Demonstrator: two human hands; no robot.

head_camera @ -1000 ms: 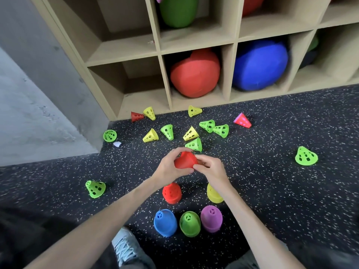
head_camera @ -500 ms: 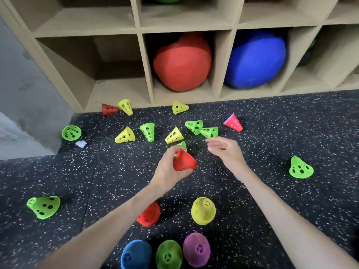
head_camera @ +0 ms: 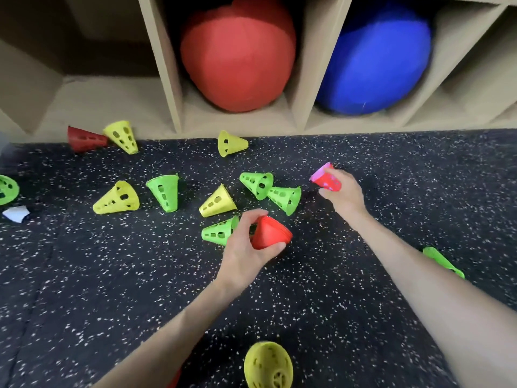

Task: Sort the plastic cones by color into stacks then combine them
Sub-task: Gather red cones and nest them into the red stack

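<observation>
Since half a second ago the right hand [head_camera: 340,191] has reached to the red-pink cone [head_camera: 326,179] at centre right, fingers curled round it. Left hand [head_camera: 246,247] grips the nested red stack [head_camera: 270,233] at centre. Sorting partial: perforated yellow and green cones lie loose across the upper-left floor [head_camera: 84,275].
</observation>
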